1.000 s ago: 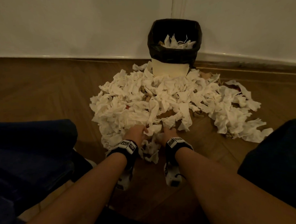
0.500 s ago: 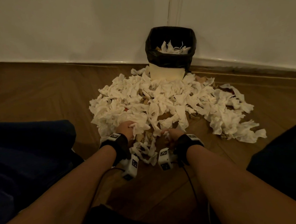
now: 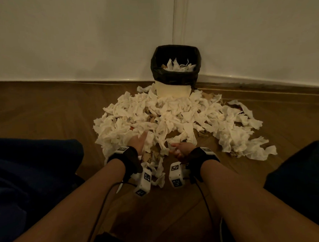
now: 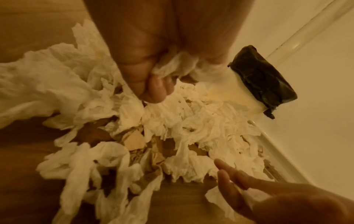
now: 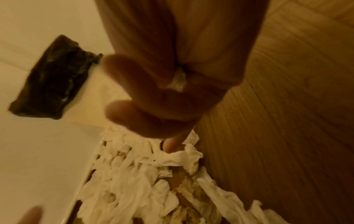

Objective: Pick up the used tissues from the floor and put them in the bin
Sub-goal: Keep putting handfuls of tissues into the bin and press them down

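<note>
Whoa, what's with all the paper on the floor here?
A person is clearing used tissues off the wooden floor into a bin lined with a black bag, which stands against the wall and already holds some. The left hand grips a clump of tissue at the near edge of the pile. The right hand has a small scrap tucked in its curled fingers. Most of the pile still lies in front of the bin.
</note>
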Motion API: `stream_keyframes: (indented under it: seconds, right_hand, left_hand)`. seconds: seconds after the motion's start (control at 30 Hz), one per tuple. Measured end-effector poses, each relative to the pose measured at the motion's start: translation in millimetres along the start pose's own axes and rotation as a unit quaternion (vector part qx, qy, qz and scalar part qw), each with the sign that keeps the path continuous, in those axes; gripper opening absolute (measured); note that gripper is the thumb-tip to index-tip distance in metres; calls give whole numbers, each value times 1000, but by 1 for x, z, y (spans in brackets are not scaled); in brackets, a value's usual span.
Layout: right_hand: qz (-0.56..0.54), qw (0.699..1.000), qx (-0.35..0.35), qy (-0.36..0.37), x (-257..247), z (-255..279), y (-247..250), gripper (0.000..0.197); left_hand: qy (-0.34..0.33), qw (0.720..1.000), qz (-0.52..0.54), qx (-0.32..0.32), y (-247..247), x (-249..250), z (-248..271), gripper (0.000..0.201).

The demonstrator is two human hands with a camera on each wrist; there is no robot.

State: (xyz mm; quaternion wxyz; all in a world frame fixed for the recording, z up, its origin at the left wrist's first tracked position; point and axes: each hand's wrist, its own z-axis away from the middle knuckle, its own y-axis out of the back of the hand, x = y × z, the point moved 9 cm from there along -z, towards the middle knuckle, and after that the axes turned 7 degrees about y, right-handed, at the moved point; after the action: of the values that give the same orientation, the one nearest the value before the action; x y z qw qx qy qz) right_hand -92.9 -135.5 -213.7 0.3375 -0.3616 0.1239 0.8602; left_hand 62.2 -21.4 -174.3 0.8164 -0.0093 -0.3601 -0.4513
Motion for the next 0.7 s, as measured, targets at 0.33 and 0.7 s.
stream_keyframes:
  seconds: [0.33, 0.7]
  right_hand:
    - [-114, 979, 87, 144, -150, 63, 30, 47]
    - [-35, 954, 114, 276, -261, 141, 78, 28]
  left_hand:
    - [-93, 985, 139, -45, 6, 101, 57, 30]
    - [-263, 963, -24, 56, 32, 215, 131, 41]
